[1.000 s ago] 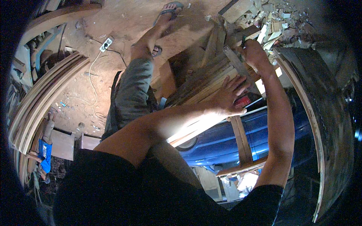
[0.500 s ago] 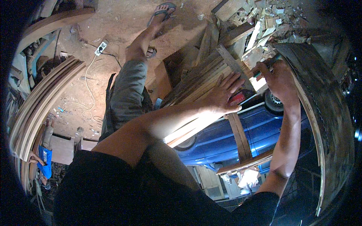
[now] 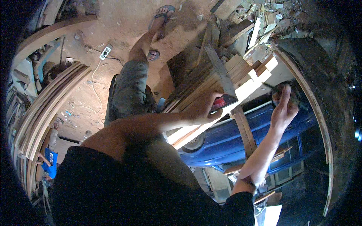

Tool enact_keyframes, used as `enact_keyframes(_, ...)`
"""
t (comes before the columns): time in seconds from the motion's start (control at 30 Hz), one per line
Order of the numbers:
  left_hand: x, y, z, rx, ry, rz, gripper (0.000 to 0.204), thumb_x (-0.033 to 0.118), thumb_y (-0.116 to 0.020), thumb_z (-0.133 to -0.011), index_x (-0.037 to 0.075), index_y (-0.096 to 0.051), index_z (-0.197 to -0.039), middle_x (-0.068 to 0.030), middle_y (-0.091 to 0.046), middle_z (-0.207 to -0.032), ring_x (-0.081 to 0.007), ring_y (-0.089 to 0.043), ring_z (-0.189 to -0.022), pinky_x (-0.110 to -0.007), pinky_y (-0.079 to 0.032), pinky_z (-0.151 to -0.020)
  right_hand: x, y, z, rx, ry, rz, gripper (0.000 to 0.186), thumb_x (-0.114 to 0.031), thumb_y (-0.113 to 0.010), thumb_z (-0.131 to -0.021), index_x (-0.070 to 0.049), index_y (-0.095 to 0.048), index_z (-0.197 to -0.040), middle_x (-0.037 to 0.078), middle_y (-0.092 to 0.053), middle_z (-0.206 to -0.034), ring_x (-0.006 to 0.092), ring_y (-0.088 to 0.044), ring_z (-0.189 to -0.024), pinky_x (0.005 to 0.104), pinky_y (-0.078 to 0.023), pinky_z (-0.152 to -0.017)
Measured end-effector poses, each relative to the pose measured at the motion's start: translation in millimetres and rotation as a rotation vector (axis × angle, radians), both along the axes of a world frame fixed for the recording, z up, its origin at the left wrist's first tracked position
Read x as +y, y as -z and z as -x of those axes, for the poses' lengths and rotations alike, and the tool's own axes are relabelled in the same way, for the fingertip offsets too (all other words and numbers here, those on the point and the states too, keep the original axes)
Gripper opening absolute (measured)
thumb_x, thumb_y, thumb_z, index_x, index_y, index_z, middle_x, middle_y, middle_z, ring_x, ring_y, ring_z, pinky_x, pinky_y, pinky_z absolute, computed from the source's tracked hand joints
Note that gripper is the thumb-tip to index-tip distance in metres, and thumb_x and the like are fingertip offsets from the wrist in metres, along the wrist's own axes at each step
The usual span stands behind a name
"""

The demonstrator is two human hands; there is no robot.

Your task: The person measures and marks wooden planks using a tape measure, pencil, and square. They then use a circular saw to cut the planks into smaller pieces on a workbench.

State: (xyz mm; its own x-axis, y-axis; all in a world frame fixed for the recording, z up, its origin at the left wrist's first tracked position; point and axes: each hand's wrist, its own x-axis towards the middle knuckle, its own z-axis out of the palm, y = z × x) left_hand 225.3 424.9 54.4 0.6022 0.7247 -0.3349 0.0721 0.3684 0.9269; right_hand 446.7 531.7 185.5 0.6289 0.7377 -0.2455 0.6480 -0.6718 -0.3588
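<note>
My left hand [image 3: 205, 107] is closed round the red stock of a carpenter's square [image 3: 221, 71]. The square's long grey blade lies across a bundle of wooden boards [image 3: 241, 71], whose near faces are brightly lit. Off to the right, apart from the boards, my right hand [image 3: 283, 111] is raised over the blue car's side with its fingers curled. A thin dark stick seems to show past its fingers, but dark shapes behind blur it and I cannot make out what it is.
Below the boards stands a blue car [image 3: 226, 139], with a wooden bar [image 3: 243, 130] in front. Offcuts [image 3: 264, 26] are heaped at the far right. Curved planks [image 3: 49, 109] stand at left, by a person in blue [image 3: 49, 162]. A power strip [image 3: 106, 52] and its cord lie on the floor.
My left hand has gone from lying spread on the boards to gripping the square, which has shifted left along them. My right hand has drawn away from the boards, down and right.
</note>
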Motion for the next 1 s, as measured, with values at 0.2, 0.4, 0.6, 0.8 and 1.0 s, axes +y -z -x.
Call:
enact_keyframes(0.2, -22, -26, 45, 0.004, 0.153, -0.207, 0.064, 0.014, -0.073, -0.085, -0.002, -0.041, -0.138, -0.0258, -0.057, -0.114, -0.0427, -0.061, -0.101, -0.051, -0.049, -0.088, -164, -45, 58, 0.322, 0.476, -0.229, 0.043, -0.039, -0.053, -0.109, -0.004, -0.063, -0.085, 0.001, -0.063, -0.08, 0.0117, -0.055, -0.073, 0.028, -0.043, -0.072)
enact_keyframes(0.4, 28, -133, 95, -0.188, 0.504, -0.549, 0.053, 0.013, -0.068, -0.084, -0.003, -0.047, -0.13, -0.0208, -0.055, -0.111, -0.0359, -0.062, -0.097, -0.047, -0.05, -0.085, -316, -93, 147, 0.284, 0.713, -0.441, 0.042, -0.035, -0.049, -0.111, 0.0, -0.065, -0.094, 0.007, -0.066, -0.086, 0.0146, -0.063, -0.08, 0.0317, -0.052, -0.077)
enact_keyframes(0.6, 44, -261, 94, -0.033, 0.899, -0.836, 0.05, 0.018, -0.081, -0.078, 0.003, -0.062, -0.121, -0.0171, -0.065, -0.108, -0.0332, -0.068, -0.099, -0.041, -0.055, -0.087, -473, -136, 270, 0.039, 1.254, -0.729, 0.051, -0.038, -0.045, -0.112, -0.001, -0.064, -0.082, 0.005, -0.063, -0.078, 0.0128, -0.058, -0.077, 0.0313, -0.047, -0.073)
enact_keyframes(0.8, 21, -345, 90, -0.196, 1.129, -0.977, 0.037, 0.004, -0.075, -0.079, 0.001, -0.067, -0.115, -0.0161, -0.065, -0.105, -0.0261, -0.07, -0.089, -0.034, -0.057, -0.079, -536, -127, 424, -0.167, 1.873, -0.934, 0.058, -0.047, -0.045, -0.11, -0.002, -0.061, -0.077, 0.0, -0.049, -0.063, 0.0103, -0.048, -0.055, 0.0282, -0.039, -0.052)
enact_keyframes(1.0, -60, -347, 62, -0.489, 1.634, -0.737, 0.03, -0.006, -0.071, -0.084, -0.002, -0.069, -0.113, -0.013, -0.066, -0.098, -0.02, -0.069, -0.086, -0.03, -0.056, -0.075, -478, -105, 581, -0.246, 2.286, -1.302, 0.046, -0.045, -0.056, -0.107, -0.004, -0.064, -0.088, 0.0, -0.053, -0.063, 0.0077, -0.051, -0.053, 0.0239, -0.04, -0.049)
